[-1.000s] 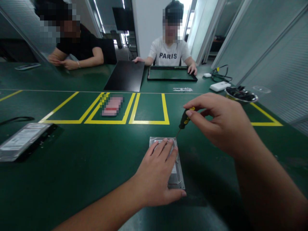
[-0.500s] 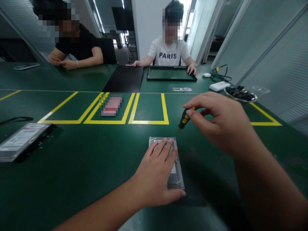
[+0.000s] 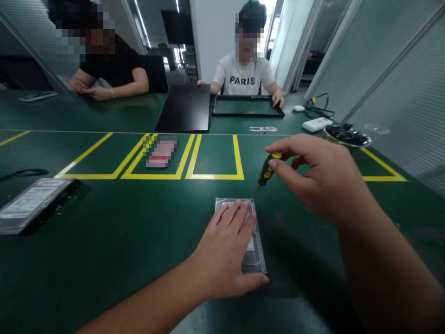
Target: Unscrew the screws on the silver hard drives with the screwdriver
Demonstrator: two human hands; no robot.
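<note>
Beneath the spread fingers of the left hand (image 3: 225, 260) lies a silver hard drive (image 3: 256, 257), flat on the green table (image 3: 139, 260); its far edge shows just beyond the fingertips, and its right side is bare beside the index finger. These fingers rest flat, clasping nothing, with the thumb stretched along the near edge. Beyond them and to their right, the thumb and forefinger of the right hand (image 3: 320, 181) pinch the handle of a dark green and yellow screwdriver (image 3: 266, 172). Below that pinch, the thin shaft slants down to the drive's far right corner; the tip is too small to make out. Well left of the left fingers lies a second drive (image 3: 33, 204), label upward.
</note>
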